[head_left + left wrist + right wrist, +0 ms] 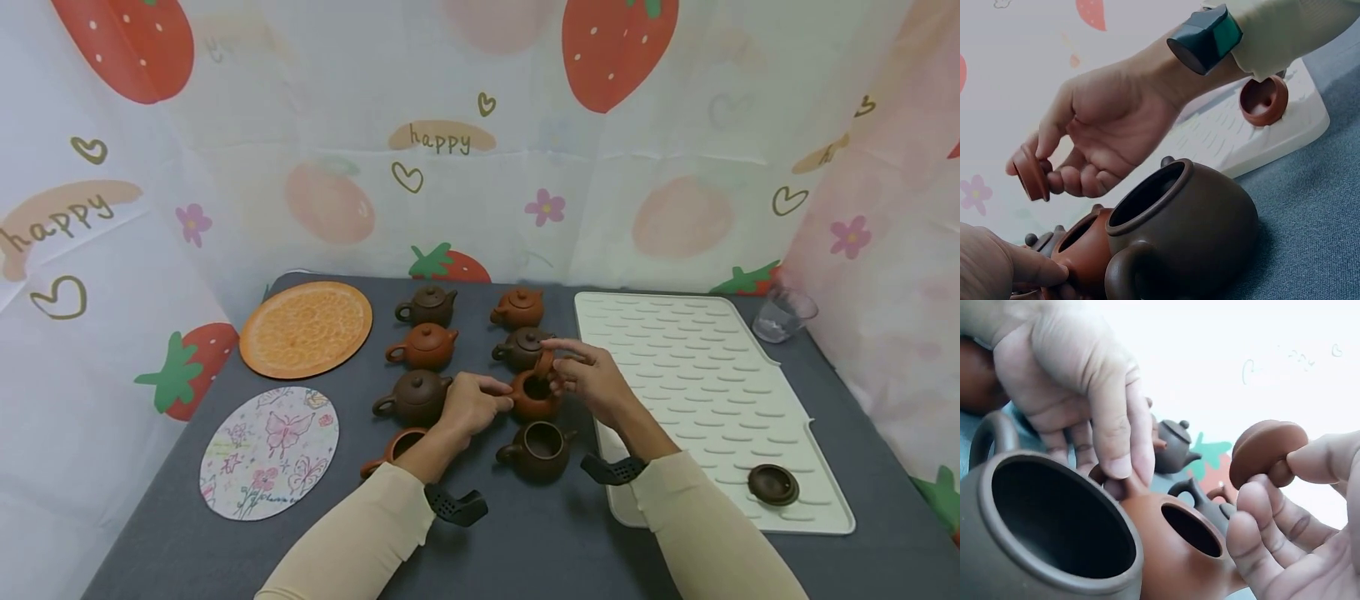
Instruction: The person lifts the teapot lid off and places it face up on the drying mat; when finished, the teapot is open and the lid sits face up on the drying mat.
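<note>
My left hand (474, 404) pinches the handle of a reddish-brown teapot (534, 407), whose round mouth is uncovered. Above that teapot, my right hand (592, 379) holds its matching-coloured lid (1269, 450) by the knob between thumb and fingers. The lid is tilted on edge, apart from the rim in both wrist views. Nearer to me stands a dark brown teapot (542, 452) with no lid on it. Another lidless reddish teapot (401, 446) is partly hidden under my left forearm.
Lidded teapots, such as a dark one (420, 398) and a reddish one (423, 346), stand in two columns. A white ridged tray (675, 333) at right bears an upturned dark lid (772, 485). Left lie an orange round mat (307, 329) and a butterfly-patterned mat (270, 454). A clear cup (782, 315) stands back right.
</note>
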`<state>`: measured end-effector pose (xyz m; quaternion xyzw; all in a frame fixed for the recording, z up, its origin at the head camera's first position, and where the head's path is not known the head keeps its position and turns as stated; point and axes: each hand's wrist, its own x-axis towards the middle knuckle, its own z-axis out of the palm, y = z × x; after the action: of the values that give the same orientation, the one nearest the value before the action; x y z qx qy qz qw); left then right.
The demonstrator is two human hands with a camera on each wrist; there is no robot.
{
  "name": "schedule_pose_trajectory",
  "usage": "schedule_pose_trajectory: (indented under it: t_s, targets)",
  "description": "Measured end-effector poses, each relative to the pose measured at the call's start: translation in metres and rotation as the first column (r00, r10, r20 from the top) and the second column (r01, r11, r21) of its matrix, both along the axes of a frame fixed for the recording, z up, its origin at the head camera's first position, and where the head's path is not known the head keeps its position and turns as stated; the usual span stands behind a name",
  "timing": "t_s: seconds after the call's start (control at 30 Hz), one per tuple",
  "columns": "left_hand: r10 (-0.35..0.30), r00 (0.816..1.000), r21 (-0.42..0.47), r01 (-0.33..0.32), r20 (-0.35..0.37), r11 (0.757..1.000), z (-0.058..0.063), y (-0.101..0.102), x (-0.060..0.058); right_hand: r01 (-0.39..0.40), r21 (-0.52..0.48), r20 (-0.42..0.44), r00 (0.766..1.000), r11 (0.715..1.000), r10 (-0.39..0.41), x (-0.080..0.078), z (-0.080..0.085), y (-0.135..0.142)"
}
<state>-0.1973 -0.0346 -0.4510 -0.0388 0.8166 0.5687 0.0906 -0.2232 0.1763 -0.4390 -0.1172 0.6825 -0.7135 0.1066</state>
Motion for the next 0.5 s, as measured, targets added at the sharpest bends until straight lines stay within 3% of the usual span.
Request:
schedule_pose_trajectory:
  t_s: [0.1, 0.2, 0.5]
  targets:
    - [0.002, 1.0, -0.006, -0.002, -0.004, 1.0, 0.0001, 0.0001, 0.0001, -0.022, -0.129, 0.049, 0.998, 0.991, 0.029, 0.0007, -0.0001, -0.0004]
    - [0.005, 1.0, -0.009, -0.005, -0.005, 1.0, 0.0007, 0.0003, 0.0001, -0.036, -0.19, 0.053, 0.998, 0.981, 0.047, 0.0019, 0.0, -0.0009]
    - [0.002, 1.0, -0.012, -0.002, -0.001, 1.0, 0.0014, 0.0003, 0.0002, -0.037, -0.11, 0.006, 0.999, 0.993, 0.037, 0.0057, 0.0041, 0.0043]
